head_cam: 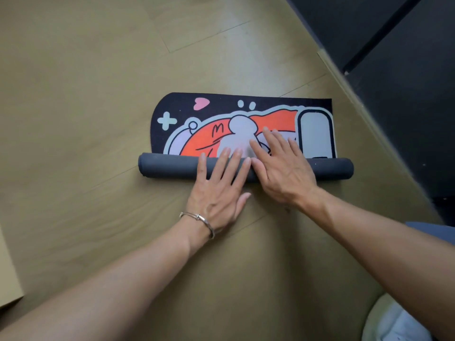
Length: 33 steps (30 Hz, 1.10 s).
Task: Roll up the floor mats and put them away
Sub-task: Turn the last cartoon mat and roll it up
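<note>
here's the floor mat (197, 141) down on the wooden floor (86, 119), partly rolled up; the near portion is wound into a dark grey roll (167, 167) lying crosswise, plain underside facing out; beyond it the rest of the mat lies flat, printed side up, black with an orange and pale cartoon figure, a pink heart and a mint cross; left hand (219, 190) is laid flat across the middle of the roll, fingers straight and spread, tips just reaching the printed face, thumb down on the near side; it grasps nothing, it's a flat-palmed press; right hand (280, 166) sits right beside it, the two touching along the fingers, palm on the roll, fingers stretched out over the flat print; same story, relaxed and flat, bearing down rather than holding; a silver bracelet (199, 219) rides the left wrist; both bare forearms reach in from the bottom; the roll's ends stick out past the hands on either side; off to the right a dark panel (394, 70) runs diagonally along the floor's edge, near the mat's far right corner but apart from it.
</note>
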{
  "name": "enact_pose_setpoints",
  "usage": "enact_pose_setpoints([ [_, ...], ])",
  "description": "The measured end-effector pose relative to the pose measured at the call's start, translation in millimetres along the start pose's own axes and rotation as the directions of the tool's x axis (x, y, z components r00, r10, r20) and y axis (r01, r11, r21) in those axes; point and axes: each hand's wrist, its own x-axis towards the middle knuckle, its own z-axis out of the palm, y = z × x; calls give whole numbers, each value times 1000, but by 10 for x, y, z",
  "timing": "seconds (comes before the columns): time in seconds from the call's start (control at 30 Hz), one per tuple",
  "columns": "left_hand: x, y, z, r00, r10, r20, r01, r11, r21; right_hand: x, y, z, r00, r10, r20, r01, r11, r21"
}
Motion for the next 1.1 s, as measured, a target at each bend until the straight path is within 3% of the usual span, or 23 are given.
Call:
enact_pose_setpoints([
  [0.17,434,-227,-138,996,5,94,-7,1000,22,15,21,1,986,19,-168,-12,999,46],
  [0.27,646,-282,-188,985,-32,170,31,999,11,-137,23,97,985,-27,-173,28,1000,7],
  [0.4,500,-309,-92,995,-99,4,98,991,88,48,68,37,991,-27,-128,30,999,18],
  [0.5,366,-355,-27,999,-35,-42,38,997,72,264,118,-76,997,-3,-78,4,1000,10],
  [0.57,376,-390,-8,1000,4,-17,-3,999,52,339,136,-68,996,15,-92,-15,1000,6],
  [0.73,736,-574,-208,997,-5,77,3,1000,19,220,74,61,951,9,-309,5,999,43],
  [0.87,843,-597,-244,984,-17,177,18,1000,-1,240,126,61,939,-59,-339,54,998,-23],
  [1.1,754,-580,-241,995,4,104,-5,1000,6,329,188,-62,939,-128,-319,113,991,-66],
])
